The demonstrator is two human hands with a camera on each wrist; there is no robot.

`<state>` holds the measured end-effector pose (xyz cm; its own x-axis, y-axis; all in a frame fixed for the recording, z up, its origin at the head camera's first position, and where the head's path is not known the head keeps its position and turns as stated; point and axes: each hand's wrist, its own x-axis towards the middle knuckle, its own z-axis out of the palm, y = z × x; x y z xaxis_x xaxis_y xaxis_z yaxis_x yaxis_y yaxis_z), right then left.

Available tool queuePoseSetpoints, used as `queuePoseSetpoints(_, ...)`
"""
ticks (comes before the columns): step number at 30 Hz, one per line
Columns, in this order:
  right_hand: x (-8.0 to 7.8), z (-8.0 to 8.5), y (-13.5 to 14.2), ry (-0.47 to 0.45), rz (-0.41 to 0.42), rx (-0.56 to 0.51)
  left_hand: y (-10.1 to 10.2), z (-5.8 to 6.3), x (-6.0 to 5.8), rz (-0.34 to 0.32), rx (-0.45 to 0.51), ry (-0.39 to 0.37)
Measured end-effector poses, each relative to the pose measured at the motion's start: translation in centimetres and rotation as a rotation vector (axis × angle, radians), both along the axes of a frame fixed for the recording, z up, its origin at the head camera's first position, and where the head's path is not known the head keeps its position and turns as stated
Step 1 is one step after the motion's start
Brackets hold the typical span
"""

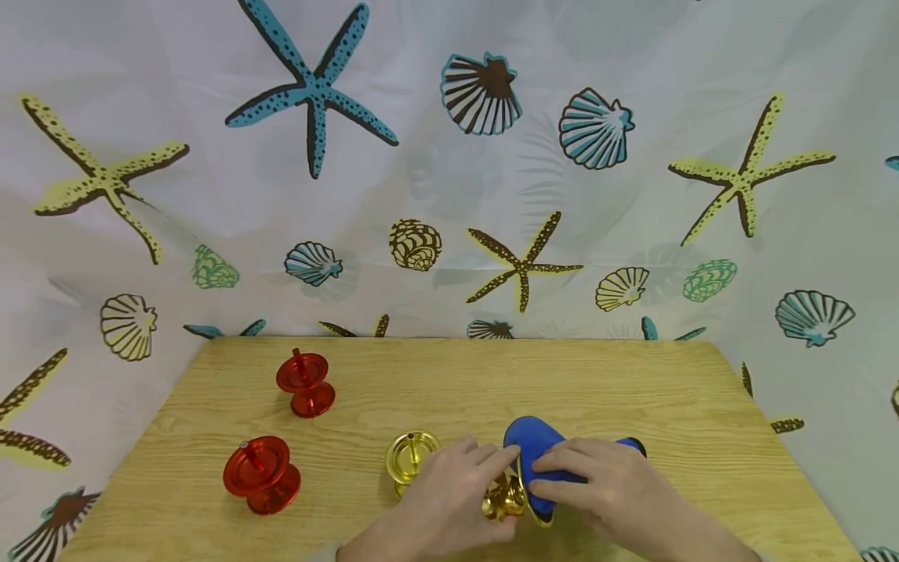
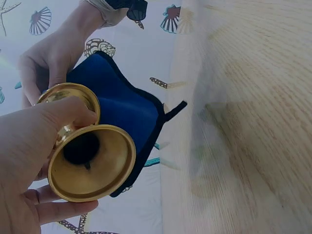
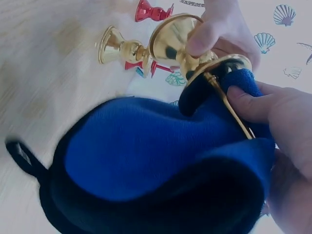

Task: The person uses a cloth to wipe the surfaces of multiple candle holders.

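Note:
My left hand [image 1: 449, 496] grips a shiny gold candle holder [image 2: 114, 163] by its narrow waist, tilted on its side with its hollow base toward the left wrist camera. The holder's dish and thin central spike point toward my right hand [image 1: 618, 488]. With that hand I hold a blue cloth [image 3: 126, 151] with black edging and a hanging loop. In the right wrist view, its thumb presses a fold of the cloth against the dish, beside the spike. Part of the dish is hidden under the cloth.
A second gold candle holder [image 1: 402, 464] stands upright just left of my left hand. Two red candle holders stand farther left, one nearer [image 1: 253, 472] and one toward the back [image 1: 312, 402]. The wooden table [image 1: 597, 375] meets a shell-patterned curtain [image 1: 421, 304] behind.

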<state>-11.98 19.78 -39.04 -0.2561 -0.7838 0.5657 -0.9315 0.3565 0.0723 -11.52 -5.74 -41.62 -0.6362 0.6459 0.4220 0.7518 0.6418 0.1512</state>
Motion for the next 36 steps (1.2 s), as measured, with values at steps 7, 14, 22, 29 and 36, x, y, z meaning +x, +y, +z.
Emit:
queuePoseSetpoints(7,-0.1,0.3,1.1,-0.025,0.044,-0.027,-0.1,0.3,0.1,-0.009,-0.031,-0.106)
queuePoseSetpoints(14,-0.2,0.7,2.3,-0.047,0.025,-0.098,-0.4,0.4,0.0,0.007,-0.046,-0.135)
queuePoseSetpoints(22,0.3,0.5,2.4,-0.149,0.024,-0.162,-0.3,0.4,0.0,0.021,-0.046,-0.079)
queuePoseSetpoints(29,0.2,-0.3,0.8,-0.150,0.041,-0.212,0.0,0.5,-0.1,0.020,-0.055,0.013)
queuePoseSetpoints(36,-0.1,-0.7,-0.7,-0.078,0.031,-0.228,0.2,0.6,-0.3,0.005,-0.070,0.093)
